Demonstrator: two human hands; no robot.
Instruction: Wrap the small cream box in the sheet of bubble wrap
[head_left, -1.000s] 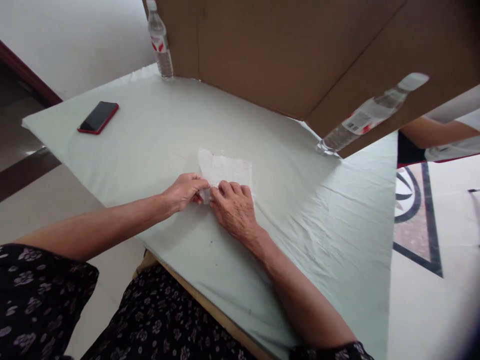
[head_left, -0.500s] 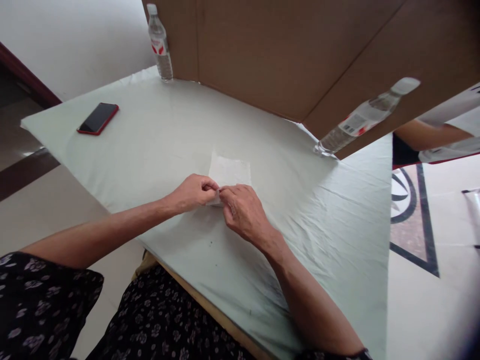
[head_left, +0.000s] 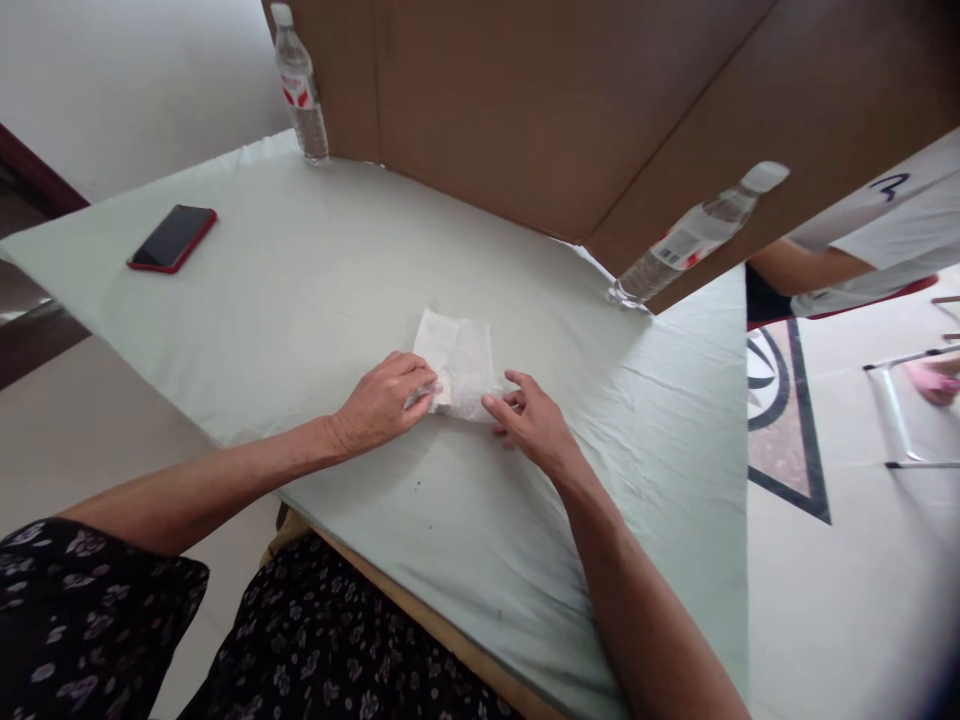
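Observation:
A thin white see-through sheet or pouch (head_left: 457, 345), wrinkled like bubble wrap or tissue, lies on the table. My left hand (head_left: 386, 400) is closed, its fingertips pinching the front left corner of the white sheet. Beside those fingertips, a small cream-coloured piece (head_left: 446, 388) shows at the sheet; its kind cannot be made out. At the front right corner, my right hand (head_left: 532, 420) has its thumb and fingers apart, with the tips at the sheet's edge. Nothing is visibly gripped in it.
A pale green cloth covers the table (head_left: 315, 260). A phone in a red case (head_left: 172, 238) lies at the left. Two water bottles, one left (head_left: 302, 95) and one right (head_left: 690, 240), stand by a large cardboard panel (head_left: 487, 110). Another person's arm (head_left: 810, 265) shows behind it.
My right hand has let go near the left hand and moved right, its fingers opening. The sheet's front edge and the cream piece have come into sight. The whole view has shifted slightly.

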